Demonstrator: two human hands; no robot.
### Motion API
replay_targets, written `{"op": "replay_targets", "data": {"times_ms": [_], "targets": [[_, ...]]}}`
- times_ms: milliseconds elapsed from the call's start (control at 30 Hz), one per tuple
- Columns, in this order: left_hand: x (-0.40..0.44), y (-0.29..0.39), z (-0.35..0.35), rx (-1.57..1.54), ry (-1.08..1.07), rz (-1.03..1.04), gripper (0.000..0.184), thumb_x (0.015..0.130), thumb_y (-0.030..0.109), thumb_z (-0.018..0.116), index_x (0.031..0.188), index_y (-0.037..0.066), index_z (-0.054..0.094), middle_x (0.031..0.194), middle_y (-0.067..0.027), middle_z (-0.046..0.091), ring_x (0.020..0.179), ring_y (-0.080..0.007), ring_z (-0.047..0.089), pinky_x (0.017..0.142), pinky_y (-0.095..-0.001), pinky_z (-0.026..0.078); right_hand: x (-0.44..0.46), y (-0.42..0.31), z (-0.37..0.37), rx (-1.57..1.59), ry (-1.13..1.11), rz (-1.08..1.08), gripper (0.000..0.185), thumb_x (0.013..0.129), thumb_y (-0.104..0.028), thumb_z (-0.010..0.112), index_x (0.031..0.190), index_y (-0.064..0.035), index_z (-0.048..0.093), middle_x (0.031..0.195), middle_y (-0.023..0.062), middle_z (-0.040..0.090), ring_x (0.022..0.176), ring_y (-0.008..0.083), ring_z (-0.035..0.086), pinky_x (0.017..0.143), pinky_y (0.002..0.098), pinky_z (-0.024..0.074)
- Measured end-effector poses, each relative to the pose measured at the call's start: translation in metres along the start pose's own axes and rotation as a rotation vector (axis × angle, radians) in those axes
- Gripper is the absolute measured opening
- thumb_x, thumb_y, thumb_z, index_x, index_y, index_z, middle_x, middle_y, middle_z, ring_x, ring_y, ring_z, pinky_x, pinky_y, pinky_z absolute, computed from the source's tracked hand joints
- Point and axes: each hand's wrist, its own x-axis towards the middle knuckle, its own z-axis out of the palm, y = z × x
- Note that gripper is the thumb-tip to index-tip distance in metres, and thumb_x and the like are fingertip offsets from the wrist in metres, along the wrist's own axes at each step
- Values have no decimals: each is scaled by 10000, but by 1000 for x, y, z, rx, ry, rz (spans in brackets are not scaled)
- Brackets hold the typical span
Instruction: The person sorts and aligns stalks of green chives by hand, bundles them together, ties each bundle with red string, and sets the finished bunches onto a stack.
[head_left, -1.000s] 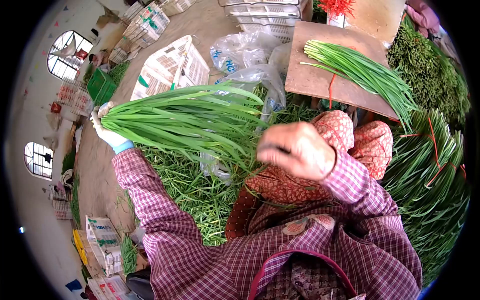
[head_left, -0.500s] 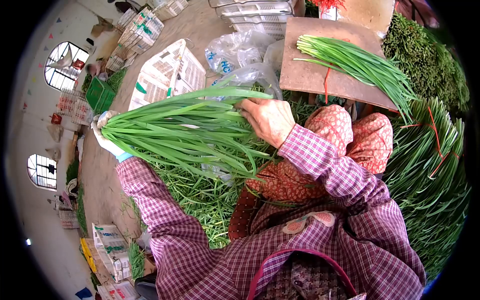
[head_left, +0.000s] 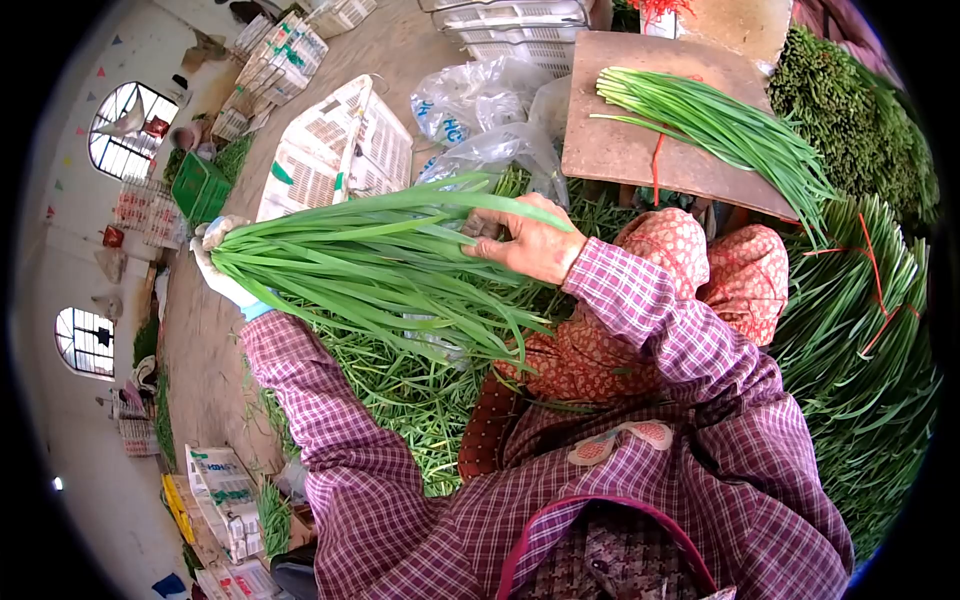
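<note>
My left hand [head_left: 217, 258], in a whitish glove, is closed round one end of a loose bunch of garlic chives [head_left: 370, 255]. The long green leaves fan out toward my right hand [head_left: 535, 243]. Bare and with fingers bent, my right hand pinches at leaves along the upper edge of the fan. One broad leaf passes over its fingers. A second bunch of garlic chives [head_left: 715, 125], pale at one end and with a red tie at it, lies on a brown board [head_left: 610, 150] beyond my knees.
Loose green leaves [head_left: 400, 400] cover the floor beneath the bunch. White crates [head_left: 375, 150] and clear plastic bags [head_left: 480, 100] stand ahead. Red-tied bundles of greens [head_left: 850, 330] are piled at my right, with darker greens [head_left: 830, 120] behind them.
My right hand has shifted slightly down and to the right along the leaf ends, and its fingers are turned differently. The left hand still grips the bunch, moved slightly right.
</note>
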Motion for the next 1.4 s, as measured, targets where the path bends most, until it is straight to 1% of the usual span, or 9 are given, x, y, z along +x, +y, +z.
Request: {"op": "replay_targets", "data": {"times_ms": [233,300,433,600,767,933,1233,1333,1400], "targets": [[2,-3,2,-12,-28,56,129,937,206,560,894,85,548,721,29,490,686,-116,494,773,-321,476,1,11,-9,156,-101,41,491,815,-392,666,1199,-95,596,995,146,672,920,321,635,872,378,485],[-3,-7,12,283,41,166,169,937,241,559,848,97,547,716,37,492,715,-121,492,797,-317,445,3,20,-4,412,37,-174,364,865,-300,677,1100,-27,626,728,64,628,664,124,578,649,289,484],[-5,-11,23,329,-14,73,149,961,201,516,906,76,575,702,21,439,686,-136,445,780,-344,426,0,10,-30,111,-108,-28,255,862,-217,665,1020,-19,636,799,74,658,742,118,601,694,283,482],[-8,-12,30,401,-123,4,135,977,174,470,923,81,553,725,17,354,687,-140,372,777,-358,404,-4,11,-40,-9,-159,-81,274,853,-259,626,953,-3,632,820,154,629,786,278,612,739,378,475],[-3,-4,29,437,-7,73,141,970,170,486,867,74,488,719,15,349,677,-140,367,777,-353,401,-12,26,-50,-209,-235,-43,220,786,-200,646,875,1,632,816,166,643,786,306,630,721,397,490],[2,20,7,463,174,197,262,940,190,530,742,79,400,711,-18,373,688,-163,389,803,-364,414,-40,81,-48,-296,81,-160,157,755,-204,617,806,-59,649,732,154,654,710,321,641,715,442,512],[4,38,-10,518,369,271,257,929,190,530,731,68,423,707,-82,452,721,-221,484,851,-405,476,-72,109,-71,-973,-52,279,190,781,-250,657,833,-69,639,739,131,653,655,310,646,606,411,519],[6,35,-7,514,360,238,258,932,188,529,732,65,422,713,-82,455,708,-207,481,886,-404,482,-63,66,-63,-766,20,212,226,819,-290,654,855,-67,641,782,107,653,667,293,650,604,392,527],[8,32,-7,519,342,223,257,932,192,532,733,67,426,714,-79,456,703,-202,481,891,-406,479,-51,49,-47,-472,155,-165,274,870,-345,610,853,-73,639,782,98,642,649,281,645,588,378,529]]}}
